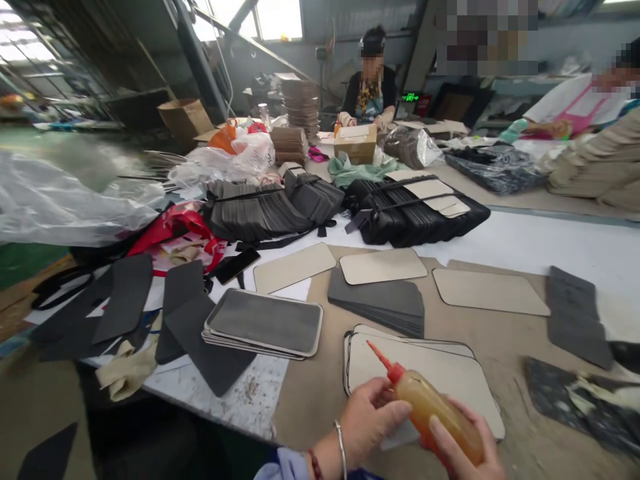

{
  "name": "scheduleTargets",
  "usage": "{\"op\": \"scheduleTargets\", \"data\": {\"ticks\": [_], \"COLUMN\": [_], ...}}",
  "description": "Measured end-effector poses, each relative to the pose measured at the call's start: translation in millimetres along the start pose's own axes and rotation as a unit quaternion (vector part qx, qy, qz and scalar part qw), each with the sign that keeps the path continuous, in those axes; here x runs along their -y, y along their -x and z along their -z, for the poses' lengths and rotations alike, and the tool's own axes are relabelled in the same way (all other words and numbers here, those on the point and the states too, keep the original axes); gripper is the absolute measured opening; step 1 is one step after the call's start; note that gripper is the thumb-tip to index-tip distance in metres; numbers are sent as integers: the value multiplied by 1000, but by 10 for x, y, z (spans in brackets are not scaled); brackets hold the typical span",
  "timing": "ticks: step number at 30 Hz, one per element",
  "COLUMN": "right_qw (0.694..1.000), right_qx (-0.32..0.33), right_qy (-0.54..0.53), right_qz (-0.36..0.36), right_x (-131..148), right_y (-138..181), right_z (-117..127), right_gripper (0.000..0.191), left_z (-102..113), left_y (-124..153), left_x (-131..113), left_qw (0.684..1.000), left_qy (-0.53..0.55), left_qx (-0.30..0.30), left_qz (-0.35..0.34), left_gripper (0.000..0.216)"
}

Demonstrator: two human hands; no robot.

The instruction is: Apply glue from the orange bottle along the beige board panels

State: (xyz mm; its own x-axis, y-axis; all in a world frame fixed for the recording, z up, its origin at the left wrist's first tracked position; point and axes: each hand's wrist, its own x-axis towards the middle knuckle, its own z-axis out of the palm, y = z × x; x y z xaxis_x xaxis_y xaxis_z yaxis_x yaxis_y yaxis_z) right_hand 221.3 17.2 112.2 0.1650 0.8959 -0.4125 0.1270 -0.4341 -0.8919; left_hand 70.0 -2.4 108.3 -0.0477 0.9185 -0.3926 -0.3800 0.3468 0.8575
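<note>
Head view at six o'clock: my right hand (463, 447) grips the soft, light, likely slippery glue bottle (435, 408) round its belly, my left hand (367, 420) curled steadying near its red nozzle (383, 359), above the stiff beige boards (450, 377)

We record a squeeze bottle (434, 408) of translucent amber with a red pointed nozzle, at six o'clock. Beneath it, rounded cardboard panels (450, 377) are pale beige with thin dark edges. At nine o'clock, a stack of panels (265, 323) shows charcoal grey faces bordered in beige. At twelve o'clock, bundled pieces (415, 213) are black. At ten o'clock, a crumpled plastic bag (175, 230) is red and white.
</note>
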Motion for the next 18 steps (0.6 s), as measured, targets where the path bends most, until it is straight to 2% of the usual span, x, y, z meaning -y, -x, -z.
{"op": "scheduleTargets", "data": {"ticks": [2, 3, 5, 7, 8, 10, 13, 15, 17, 18], "right_qw": [998, 995, 985, 976, 974, 975, 985, 996, 998, 993], "right_qx": [-19, -28, -40, -47, -50, -53, -49, -32, -7, 7], "right_qy": [50, 84, 143, 171, 177, 176, 149, 88, -2, -48], "right_qz": [32, 52, 91, 123, 130, 123, 72, 12, -66, -103], "right_x": [7, 4, -4, -7, -5, 3, 23, 48, 86, 107], "right_y": [-9, -19, -45, -77, -95, -132, -179, -191, -178, -160], "right_z": [-2, -12, -44, -94, -125, -187, -252, -262, -248, -235], "right_gripper": [71, 69, 65, 63, 62, 61, 62, 63, 62, 61], "left_z": [181, 276, 453, 588, 637, 704, 736, 702, 607, 537], "left_y": [-10, -25, -72, -126, -151, -187, -188, -161, -130, -119], "left_x": [164, 255, 424, 546, 584, 616, 576, 512, 430, 384], "left_qw": [977, 947, 866, 793, 766, 737, 740, 764, 820, 861], "left_qy": [-199, -297, -450, -542, -570, -601, -603, -577, -510, -453], "left_qx": [-52, -74, -90, -81, -74, -58, -31, -29, -43, -46], "left_qz": [-55, -99, -198, -267, -287, -303, -298, -287, -257, -224], "left_gripper": [38, 31, 22, 22, 23, 22, 28, 31, 32, 34]}}
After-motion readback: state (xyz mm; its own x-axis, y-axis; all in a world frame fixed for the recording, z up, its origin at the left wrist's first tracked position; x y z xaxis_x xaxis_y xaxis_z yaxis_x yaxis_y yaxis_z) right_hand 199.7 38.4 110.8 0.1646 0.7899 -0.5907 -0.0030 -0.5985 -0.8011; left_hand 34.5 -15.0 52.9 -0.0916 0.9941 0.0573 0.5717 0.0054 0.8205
